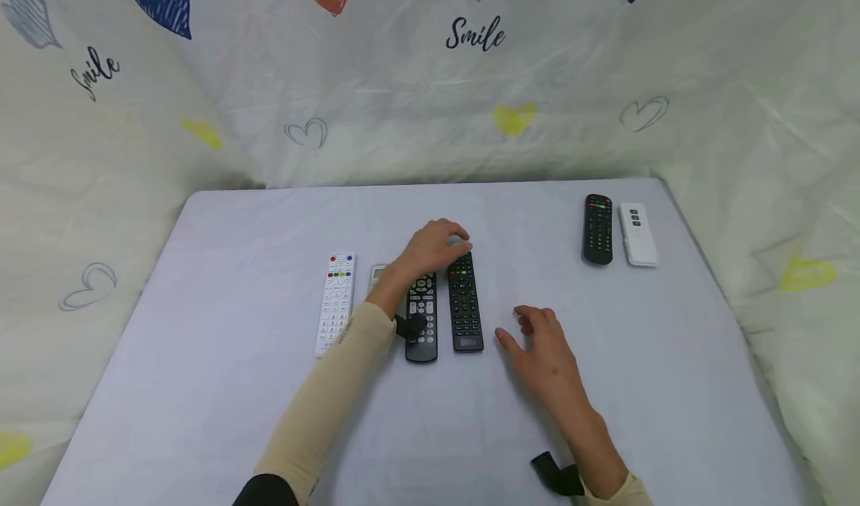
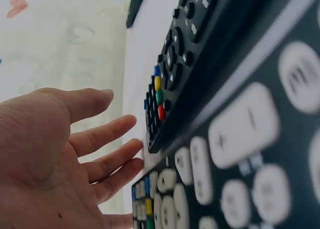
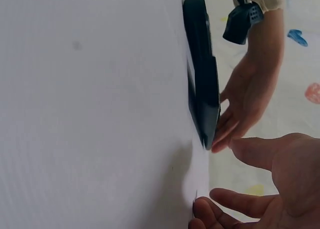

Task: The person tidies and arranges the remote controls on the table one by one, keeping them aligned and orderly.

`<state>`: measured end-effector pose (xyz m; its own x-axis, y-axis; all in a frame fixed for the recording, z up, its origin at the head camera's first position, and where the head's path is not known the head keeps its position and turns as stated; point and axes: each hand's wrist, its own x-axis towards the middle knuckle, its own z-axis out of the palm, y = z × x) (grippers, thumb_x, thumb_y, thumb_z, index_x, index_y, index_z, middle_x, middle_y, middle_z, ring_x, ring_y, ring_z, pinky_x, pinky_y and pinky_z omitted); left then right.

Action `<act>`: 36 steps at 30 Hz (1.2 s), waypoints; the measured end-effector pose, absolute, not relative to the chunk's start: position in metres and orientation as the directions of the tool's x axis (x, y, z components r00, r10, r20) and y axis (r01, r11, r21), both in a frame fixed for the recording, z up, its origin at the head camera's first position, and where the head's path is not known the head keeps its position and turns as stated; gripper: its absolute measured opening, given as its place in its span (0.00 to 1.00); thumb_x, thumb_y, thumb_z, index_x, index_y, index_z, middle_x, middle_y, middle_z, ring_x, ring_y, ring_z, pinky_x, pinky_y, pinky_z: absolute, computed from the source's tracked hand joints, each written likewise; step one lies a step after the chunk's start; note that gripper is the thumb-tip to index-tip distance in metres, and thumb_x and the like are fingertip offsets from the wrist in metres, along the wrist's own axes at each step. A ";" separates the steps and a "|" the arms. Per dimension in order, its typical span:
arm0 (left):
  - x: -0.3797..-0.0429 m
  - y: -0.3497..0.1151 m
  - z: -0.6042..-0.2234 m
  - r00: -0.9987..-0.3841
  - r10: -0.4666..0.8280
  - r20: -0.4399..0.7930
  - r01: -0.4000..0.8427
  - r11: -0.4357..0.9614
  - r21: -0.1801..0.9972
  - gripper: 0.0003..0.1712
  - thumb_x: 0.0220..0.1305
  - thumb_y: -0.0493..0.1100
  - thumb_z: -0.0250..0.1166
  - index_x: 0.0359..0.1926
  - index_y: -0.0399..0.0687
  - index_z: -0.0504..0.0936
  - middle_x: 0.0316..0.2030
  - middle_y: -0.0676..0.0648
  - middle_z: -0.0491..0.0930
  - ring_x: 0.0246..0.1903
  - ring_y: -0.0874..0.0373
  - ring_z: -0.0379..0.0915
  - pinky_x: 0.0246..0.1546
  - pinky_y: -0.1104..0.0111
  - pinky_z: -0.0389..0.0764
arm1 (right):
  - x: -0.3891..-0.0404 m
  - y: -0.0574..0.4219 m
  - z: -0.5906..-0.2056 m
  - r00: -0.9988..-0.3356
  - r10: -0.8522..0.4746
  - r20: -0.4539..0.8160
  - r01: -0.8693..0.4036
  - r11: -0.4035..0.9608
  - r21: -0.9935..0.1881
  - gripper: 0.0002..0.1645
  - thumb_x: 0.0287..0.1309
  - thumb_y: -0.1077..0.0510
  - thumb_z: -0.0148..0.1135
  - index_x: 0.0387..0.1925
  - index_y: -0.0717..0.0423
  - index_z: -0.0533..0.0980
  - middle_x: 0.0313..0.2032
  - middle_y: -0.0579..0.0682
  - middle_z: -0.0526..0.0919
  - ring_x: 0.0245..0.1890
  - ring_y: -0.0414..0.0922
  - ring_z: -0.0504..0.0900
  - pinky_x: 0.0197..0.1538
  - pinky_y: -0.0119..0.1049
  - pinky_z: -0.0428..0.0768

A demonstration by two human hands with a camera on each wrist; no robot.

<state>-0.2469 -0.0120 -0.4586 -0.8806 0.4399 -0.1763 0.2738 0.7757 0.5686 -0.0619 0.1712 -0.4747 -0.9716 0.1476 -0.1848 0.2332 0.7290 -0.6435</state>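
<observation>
My left hand (image 1: pixel 433 246) is over the far end of a slim black remote control (image 1: pixel 465 312), its thumb close to that end. In the left wrist view its fingers are apart with nothing between them. Under the left wrist lies a dark remote with pale buttons (image 1: pixel 422 351), partly covered by the wrist strap. My right hand (image 1: pixel 547 360) is low over the table, right of the slim black remote, fingers loosely bent and holding nothing. The right wrist view shows a gap between its fingertips and the remote's edge (image 3: pixel 202 84).
A white remote (image 1: pixel 334 301) lies to the left, and a pale remote with a small display (image 1: pixel 378 273) is mostly hidden behind the left forearm. At the back right of the white table (image 1: pixel 672 386) are a black remote (image 1: pixel 597 230) and a white one (image 1: pixel 638 237).
</observation>
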 end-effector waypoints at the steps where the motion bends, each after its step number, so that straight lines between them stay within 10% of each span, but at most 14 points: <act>1: -0.247 -0.010 -0.459 -0.879 0.443 -0.178 0.277 0.777 0.566 0.22 0.78 0.53 0.58 0.63 0.49 0.83 0.69 0.44 0.77 0.73 0.47 0.69 0.73 0.53 0.71 | -0.063 0.174 -0.475 -0.971 0.151 -0.186 0.237 0.729 -0.642 0.34 0.69 0.50 0.67 0.69 0.61 0.70 0.57 0.61 0.76 0.59 0.56 0.77 0.57 0.53 0.80; 36: -0.258 0.058 -0.459 -0.904 0.401 -0.150 0.325 0.870 0.370 0.19 0.79 0.53 0.57 0.63 0.56 0.83 0.61 0.49 0.79 0.63 0.53 0.75 0.65 0.55 0.76 | -0.094 0.244 -0.471 -0.950 0.247 -0.193 0.312 0.689 -0.654 0.37 0.73 0.51 0.60 0.72 0.68 0.63 0.58 0.67 0.72 0.58 0.61 0.74 0.58 0.54 0.76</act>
<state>-0.2579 0.0576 -0.4589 -0.9035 0.4013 -0.1502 0.3250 0.8703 0.3700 -0.0940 0.2437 -0.4714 -0.9496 0.2471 -0.1931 0.3123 0.6894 -0.6536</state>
